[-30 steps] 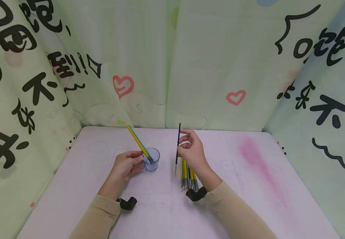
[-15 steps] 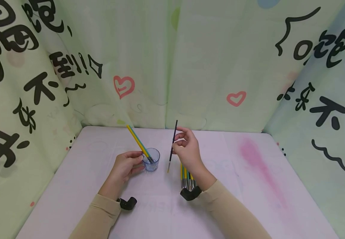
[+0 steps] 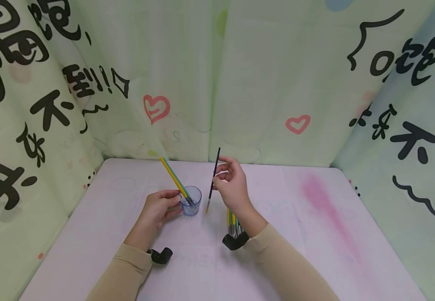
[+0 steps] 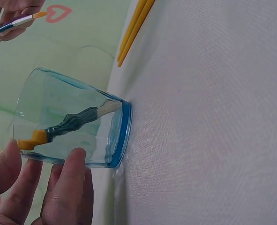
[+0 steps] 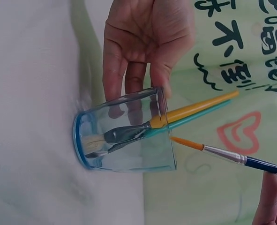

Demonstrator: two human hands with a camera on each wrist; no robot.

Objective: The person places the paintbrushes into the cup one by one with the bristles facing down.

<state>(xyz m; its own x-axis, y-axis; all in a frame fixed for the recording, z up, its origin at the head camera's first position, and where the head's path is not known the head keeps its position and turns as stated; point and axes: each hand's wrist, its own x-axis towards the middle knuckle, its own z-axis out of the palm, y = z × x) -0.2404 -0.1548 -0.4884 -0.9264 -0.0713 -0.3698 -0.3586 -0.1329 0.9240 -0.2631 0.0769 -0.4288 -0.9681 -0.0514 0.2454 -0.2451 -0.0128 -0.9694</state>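
My left hand (image 3: 159, 207) holds a clear bluish glass (image 3: 192, 211) by its left side, thumb near the rim. Two paintbrushes, one yellow (image 3: 173, 177) and one teal (image 5: 201, 114), lean in the glass with bristles down and handles out to the left. To the right of the glass, my right hand (image 3: 234, 186) pinches a thin dark-handled paintbrush (image 3: 216, 162), orange bristles pointing down. From the right wrist, its bristle tip (image 5: 187, 143) overlaps the glass rim; in the head view it is just right of the glass.
Several yellow and teal paintbrushes (image 3: 232, 221) lie on the table below my right wrist, partly hidden by it and a black wrist camera (image 3: 235, 241). The white tabletop (image 3: 296, 259) has a pink stain at right. Printed curtains (image 3: 255, 83) surround it.
My right hand has moved left and slightly up with the dark paintbrush, away from the loose paintbrushes and closer to the glass. The left hand and the glass have stayed in place.
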